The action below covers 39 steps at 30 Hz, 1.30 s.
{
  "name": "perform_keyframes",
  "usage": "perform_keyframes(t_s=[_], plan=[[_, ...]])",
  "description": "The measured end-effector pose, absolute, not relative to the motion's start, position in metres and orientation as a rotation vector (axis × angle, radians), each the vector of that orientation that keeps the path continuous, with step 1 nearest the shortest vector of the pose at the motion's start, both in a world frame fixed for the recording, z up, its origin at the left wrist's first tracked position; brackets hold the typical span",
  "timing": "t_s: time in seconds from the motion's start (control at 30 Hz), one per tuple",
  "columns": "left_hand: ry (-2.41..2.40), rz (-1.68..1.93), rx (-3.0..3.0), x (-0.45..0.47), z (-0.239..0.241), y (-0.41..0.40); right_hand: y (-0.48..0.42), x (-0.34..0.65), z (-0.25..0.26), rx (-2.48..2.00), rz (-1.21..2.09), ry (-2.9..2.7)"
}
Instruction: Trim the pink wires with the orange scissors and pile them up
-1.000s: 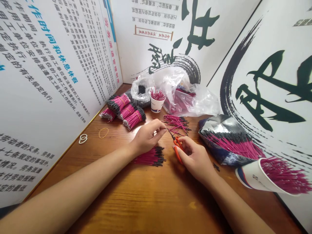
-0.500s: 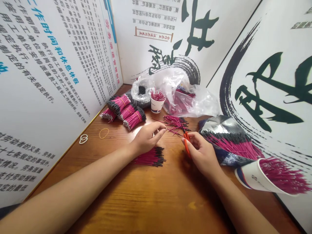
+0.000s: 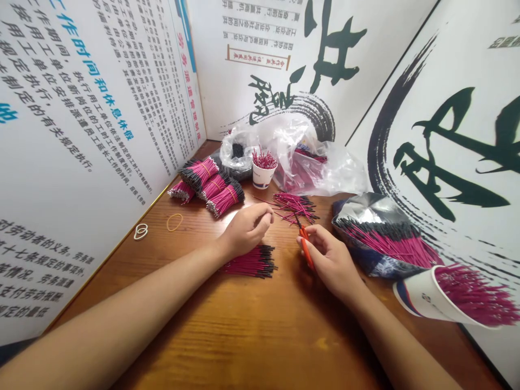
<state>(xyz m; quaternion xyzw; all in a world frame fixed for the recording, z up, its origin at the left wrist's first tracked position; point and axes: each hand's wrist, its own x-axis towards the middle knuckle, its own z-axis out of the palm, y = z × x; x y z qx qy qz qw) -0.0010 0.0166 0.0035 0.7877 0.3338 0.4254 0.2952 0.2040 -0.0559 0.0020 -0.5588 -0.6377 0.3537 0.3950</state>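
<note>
My left hand is closed, thumb against curled fingers. Anything held in that pinch is too small or hidden to make out. Under its wrist lies a flat row of magenta wires with black ends. In my right hand are small orange-handled pliers, their dark tip pointing away from me toward the left. That tip is close to a loose pile of magenta and black wires just beyond both hands.
Rubber-banded wire bundles are stacked at the back left, near a paper cup of wires and clear plastic bags. On the right are an opened bag of wires and a tilted cup. Rubber bands lie left.
My right hand has shifted slightly left and down with the pliers, whose tip is now turned more to the left. The left hand's fingertips have drawn in a little.
</note>
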Motion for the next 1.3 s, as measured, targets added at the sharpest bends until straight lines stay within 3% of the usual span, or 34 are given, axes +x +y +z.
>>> perform_keyframes(t_s=[0.4, 1.3], plan=[[0.816, 1.164, 2.168, -0.001, 0.004, 0.016, -0.066, 0.193, 0.014, -1.493, 0.673, -1.849], [0.779, 1.171, 2.22, -0.001, 0.001, 0.018, -0.067, 0.191, 0.016, -1.502, 0.66, -1.908]])
